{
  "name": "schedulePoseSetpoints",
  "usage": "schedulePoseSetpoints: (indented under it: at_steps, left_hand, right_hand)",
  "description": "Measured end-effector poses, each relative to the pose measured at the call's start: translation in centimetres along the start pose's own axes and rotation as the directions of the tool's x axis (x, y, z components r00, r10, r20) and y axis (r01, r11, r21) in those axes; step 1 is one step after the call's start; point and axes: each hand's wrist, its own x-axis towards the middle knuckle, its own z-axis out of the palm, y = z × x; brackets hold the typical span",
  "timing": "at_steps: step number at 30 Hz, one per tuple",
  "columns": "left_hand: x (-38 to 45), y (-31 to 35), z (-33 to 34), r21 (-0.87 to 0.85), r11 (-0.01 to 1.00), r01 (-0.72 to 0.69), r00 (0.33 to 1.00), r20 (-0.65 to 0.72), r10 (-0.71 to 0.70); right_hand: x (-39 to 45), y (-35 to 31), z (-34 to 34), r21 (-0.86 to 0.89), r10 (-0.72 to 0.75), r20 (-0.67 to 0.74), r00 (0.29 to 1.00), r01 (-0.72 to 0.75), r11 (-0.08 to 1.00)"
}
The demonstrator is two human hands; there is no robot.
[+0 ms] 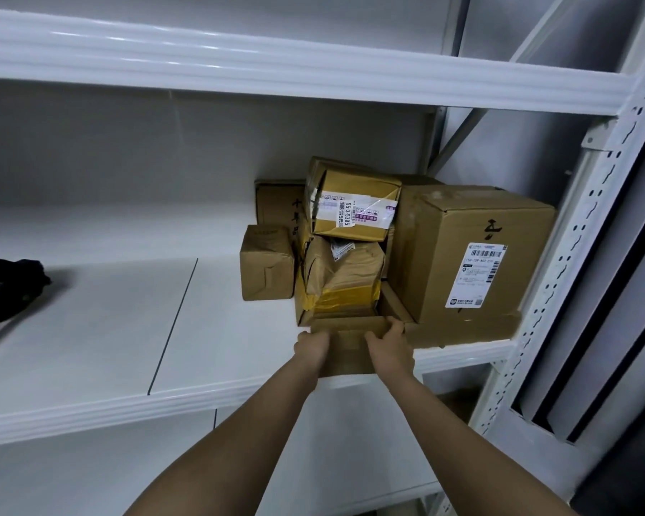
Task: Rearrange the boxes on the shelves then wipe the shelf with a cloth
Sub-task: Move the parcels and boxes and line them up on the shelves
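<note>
Both our hands were on the low brown cardboard box (pixel 345 344) at the front edge of the white metal shelf (pixel 90 351): our left hand (pixel 311 347) clasped its left side with fingers curled round the edge, and our right hand (pixel 388 346) gripped the right side, fingertips hooked over the top rim. That box sat partly over the shelf lip, touching the stack behind it.

From the head view, we judged the rearranging step was in hand, the wiping not yet begun (the crumpled black cloth (pixel 10 286) lay well apart at the far left of the same shelf). Next, the box probably needed pushing squarely in or lifting away, with care not to jolt the leaning pile.

Behind stood a large square brown carton with a white shipping label (pixel 473 251), firm-sided but scuffed. Just beside it a dented parcel bound in yellow tape (pixel 345 281) carried a tilted box with a clear-taped label (pixel 352 202). A small plain brown carton (pixel 267 262) stood to the left. Smooth and glossy, the shelf surface showed one thin dark seam.
</note>
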Motion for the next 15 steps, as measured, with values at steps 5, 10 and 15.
schedulePoseSetpoints:
  at_steps: [5, 10, 15]
  left_hand:
    - [-0.9, -0.9, -1.8, -0.072, 0.993, -0.093, 0.991, -0.105, 0.085]
    - [-2.5, -1.5, -4.2, -0.277, 0.941, -0.193, 0.977, -0.142, 0.159]
    - [-3.4, -2.0, -6.7, -0.463, 0.853, -0.24, 0.97, -0.155, 0.188]
  right_hand:
    - [-1.1, -1.2, 0.3, 0.219, 0.071, -0.077, 0.994, -0.052, 0.974]
    - [-2.7, -3.1, 1.5, 0.298, 0.002, -0.06, 0.998, 0.016, 0.955]
    - [-4.6, -5.1, 3.0, 0.524, -0.11, -0.006, 0.994, 0.097, 0.846]
